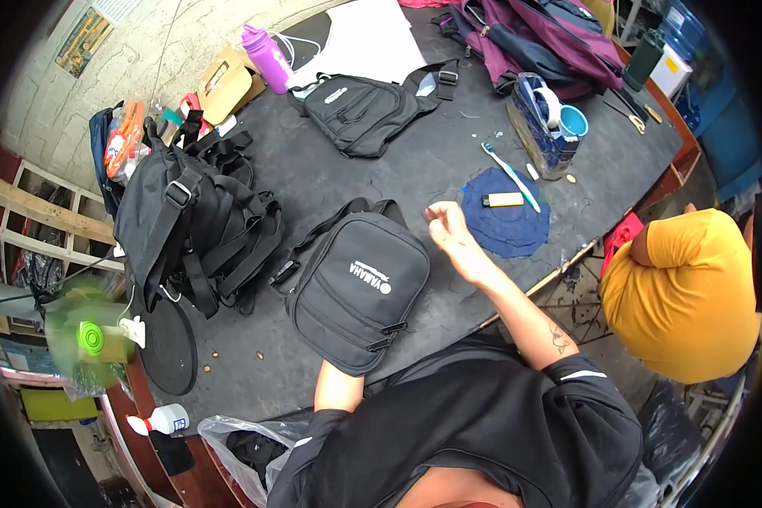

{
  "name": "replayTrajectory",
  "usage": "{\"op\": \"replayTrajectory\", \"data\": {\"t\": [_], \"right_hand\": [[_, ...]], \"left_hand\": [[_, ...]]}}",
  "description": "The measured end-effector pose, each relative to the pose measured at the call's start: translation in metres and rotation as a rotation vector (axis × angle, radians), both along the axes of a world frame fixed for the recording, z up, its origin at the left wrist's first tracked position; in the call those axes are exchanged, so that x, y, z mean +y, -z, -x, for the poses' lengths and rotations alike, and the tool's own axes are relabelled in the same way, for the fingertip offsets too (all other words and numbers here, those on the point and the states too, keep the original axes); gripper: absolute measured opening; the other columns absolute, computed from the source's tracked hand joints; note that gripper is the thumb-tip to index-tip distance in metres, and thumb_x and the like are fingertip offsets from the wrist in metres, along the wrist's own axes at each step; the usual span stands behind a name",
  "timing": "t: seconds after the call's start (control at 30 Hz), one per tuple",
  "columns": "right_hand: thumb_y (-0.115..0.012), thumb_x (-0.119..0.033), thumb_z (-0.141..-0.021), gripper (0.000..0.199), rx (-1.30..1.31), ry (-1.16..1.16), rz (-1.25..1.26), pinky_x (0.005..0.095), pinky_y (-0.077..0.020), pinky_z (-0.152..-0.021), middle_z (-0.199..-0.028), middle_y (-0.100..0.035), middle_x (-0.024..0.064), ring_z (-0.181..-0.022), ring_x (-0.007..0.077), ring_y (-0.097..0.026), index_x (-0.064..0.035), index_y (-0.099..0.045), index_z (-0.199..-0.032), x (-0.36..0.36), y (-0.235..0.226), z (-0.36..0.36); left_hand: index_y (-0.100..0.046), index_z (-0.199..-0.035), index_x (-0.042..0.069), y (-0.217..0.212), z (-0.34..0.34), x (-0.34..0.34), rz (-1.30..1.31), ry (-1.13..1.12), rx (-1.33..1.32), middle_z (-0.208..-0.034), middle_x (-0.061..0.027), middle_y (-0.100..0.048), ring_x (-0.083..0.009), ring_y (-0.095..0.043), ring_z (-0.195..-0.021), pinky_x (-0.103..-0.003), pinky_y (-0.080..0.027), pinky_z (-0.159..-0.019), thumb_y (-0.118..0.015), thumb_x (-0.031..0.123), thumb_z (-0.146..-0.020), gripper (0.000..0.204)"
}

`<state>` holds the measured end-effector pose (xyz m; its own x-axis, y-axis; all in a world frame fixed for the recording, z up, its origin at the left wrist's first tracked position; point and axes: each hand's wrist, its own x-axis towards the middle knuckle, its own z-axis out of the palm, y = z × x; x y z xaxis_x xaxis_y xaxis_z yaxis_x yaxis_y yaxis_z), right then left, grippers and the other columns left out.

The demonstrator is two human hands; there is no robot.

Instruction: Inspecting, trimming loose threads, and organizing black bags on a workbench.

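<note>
A black sling bag (357, 288) with white print lies on the dark table (449, 152) right in front of me. My left forearm (339, 385) reaches up under the bag's near edge, and the bag hides that hand. My right hand (449, 227) hovers just right of the bag, above the table, its fingers curled together with nothing visible in them. Just right of that hand lies a round dark blue fabric piece (506, 227), with a yellow lighter (504, 200) and a toothbrush (510, 173) on it.
A heap of black bags (195, 220) fills the left, with another black bag (364, 110) and a purple bottle (267, 55) behind. A blue patterned box (546, 127) and maroon bags (525, 34) sit far right. A person in a yellow shirt (686, 292) crouches at the right. A white bottle (165, 419) stands near left.
</note>
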<state>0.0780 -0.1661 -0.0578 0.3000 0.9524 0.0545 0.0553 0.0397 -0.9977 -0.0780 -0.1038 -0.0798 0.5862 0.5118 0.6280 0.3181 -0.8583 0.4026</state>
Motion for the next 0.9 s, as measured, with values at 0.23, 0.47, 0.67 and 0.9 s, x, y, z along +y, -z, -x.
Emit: {"op": "replayTrajectory", "data": {"t": [0.23, 0.47, 0.67, 0.9], "right_hand": [[-0.061, -0.019, -0.094, 0.026, 0.166, -0.281, 0.059, 0.0268, -0.0432, -0.090, -0.103, -0.052, 0.0028, -0.103, 0.0106, -0.055, 0.0002, -0.057, -0.111, -0.029, -0.023, -0.013], [-0.062, -0.005, -0.085, 0.015, -0.108, -0.169, -0.184, 0.0268, -0.0454, -0.072, -0.093, -0.057, 0.0058, -0.083, 0.0141, -0.057, 0.0001, -0.061, -0.099, -0.010, -0.032, -0.003], [-0.062, -0.006, -0.083, 0.016, -0.236, -0.152, -0.219, 0.0289, -0.0465, -0.074, -0.090, -0.057, 0.0087, -0.085, 0.0193, -0.060, 0.0002, -0.060, -0.097, -0.011, -0.044, -0.005], [-0.060, -0.013, -0.092, 0.015, 0.071, -0.257, -0.079, 0.0258, -0.0448, -0.082, -0.093, -0.057, 0.0016, -0.090, 0.0105, -0.055, -0.0001, -0.059, -0.100, -0.008, -0.048, -0.016]], "left_hand": [[-0.057, -0.108, 0.004, -0.004, 0.005, 0.002, -0.048, -0.042, 0.054, -0.098, -0.0099, -0.058, -0.0239, -0.057, -0.094, -0.038, -0.045, -0.079, -0.052, 0.023, -0.085, 0.029], [-0.058, -0.107, 0.004, -0.014, 0.007, -0.002, -0.113, -0.079, 0.105, -0.097, -0.0097, -0.058, -0.0237, -0.057, -0.093, -0.037, -0.045, -0.079, -0.052, 0.023, -0.085, 0.029], [-0.058, -0.106, 0.005, -0.025, 0.009, -0.006, -0.172, -0.108, 0.157, -0.096, -0.0095, -0.059, -0.0236, -0.057, -0.092, -0.037, -0.045, -0.078, -0.052, 0.023, -0.085, 0.028], [-0.058, -0.105, 0.005, -0.039, 0.009, -0.009, -0.249, -0.123, 0.213, -0.094, -0.0093, -0.059, -0.0234, -0.057, -0.091, -0.037, -0.045, -0.077, -0.053, 0.022, -0.084, 0.028]]}}
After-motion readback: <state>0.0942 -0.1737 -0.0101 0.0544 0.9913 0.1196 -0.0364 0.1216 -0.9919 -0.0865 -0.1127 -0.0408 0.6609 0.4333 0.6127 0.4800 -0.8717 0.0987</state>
